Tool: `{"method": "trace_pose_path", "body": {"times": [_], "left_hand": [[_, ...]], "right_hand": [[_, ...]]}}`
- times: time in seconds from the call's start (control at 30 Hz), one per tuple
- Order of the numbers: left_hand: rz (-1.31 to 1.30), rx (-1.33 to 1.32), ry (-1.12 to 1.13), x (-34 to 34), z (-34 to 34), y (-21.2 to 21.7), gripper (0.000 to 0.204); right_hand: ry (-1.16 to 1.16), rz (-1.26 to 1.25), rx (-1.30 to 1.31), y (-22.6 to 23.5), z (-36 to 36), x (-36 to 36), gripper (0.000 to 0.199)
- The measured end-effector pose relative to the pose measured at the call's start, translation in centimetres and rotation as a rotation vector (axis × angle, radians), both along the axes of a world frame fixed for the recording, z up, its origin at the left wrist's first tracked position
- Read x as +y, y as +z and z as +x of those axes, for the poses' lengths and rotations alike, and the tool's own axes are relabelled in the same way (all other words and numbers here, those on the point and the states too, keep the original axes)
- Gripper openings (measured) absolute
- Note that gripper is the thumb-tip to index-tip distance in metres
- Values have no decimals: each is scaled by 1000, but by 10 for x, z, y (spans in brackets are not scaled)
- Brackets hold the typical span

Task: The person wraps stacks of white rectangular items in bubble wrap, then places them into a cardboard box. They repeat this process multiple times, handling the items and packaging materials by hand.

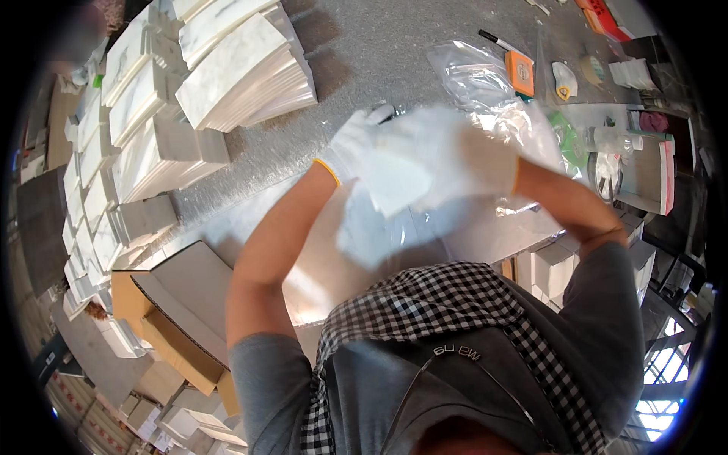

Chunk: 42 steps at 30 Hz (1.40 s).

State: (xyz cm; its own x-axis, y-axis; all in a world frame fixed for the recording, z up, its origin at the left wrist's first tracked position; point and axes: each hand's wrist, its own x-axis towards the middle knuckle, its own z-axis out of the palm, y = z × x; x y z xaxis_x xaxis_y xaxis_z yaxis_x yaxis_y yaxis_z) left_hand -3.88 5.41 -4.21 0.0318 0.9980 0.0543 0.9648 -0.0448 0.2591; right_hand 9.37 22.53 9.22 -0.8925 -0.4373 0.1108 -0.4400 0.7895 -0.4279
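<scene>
Both my hands wear white knit gloves with yellow cuffs. My left hand (356, 140) and my right hand (462, 152) are raised close together over the grey table. Together they hold a small white tile piece (394, 182) inside a clear plastic bag (379, 235) that hangs down toward my chest. The motion blurs the fingers, so the exact grip is unclear.
Stacks of white marble-look tiles (243, 68) fill the table's left. An open cardboard box (182, 303) sits at lower left. More clear bags (478, 76), an orange box (520, 72), a tape roll (593, 70) and white boxes (553, 269) lie to the right.
</scene>
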Motion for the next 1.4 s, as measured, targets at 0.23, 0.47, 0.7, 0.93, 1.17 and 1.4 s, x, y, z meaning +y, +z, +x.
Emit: {"method": "trace_pose_path", "body": {"times": [0.23,0.47,0.7,0.93,1.17,1.4], "left_hand": [[-3,242,-6,10,-22,9,59],[-171,234,38,15,-23,23,65],[-184,-11,309,7,-27,34,54],[-425,-10,613,1,-28,54,50],[-429,-117,627,4,-28,32,27],[-328,-317,637,-9,-24,44,19]], "right_hand": [[-138,143,-213,-63,37,-62,71],[-146,178,-34,-90,16,-70,75],[-181,101,15,-92,32,-65,81],[-122,181,-87,-92,30,-59,79],[-84,149,-108,-87,31,-56,67],[-121,19,-17,-86,34,-45,73]]}}
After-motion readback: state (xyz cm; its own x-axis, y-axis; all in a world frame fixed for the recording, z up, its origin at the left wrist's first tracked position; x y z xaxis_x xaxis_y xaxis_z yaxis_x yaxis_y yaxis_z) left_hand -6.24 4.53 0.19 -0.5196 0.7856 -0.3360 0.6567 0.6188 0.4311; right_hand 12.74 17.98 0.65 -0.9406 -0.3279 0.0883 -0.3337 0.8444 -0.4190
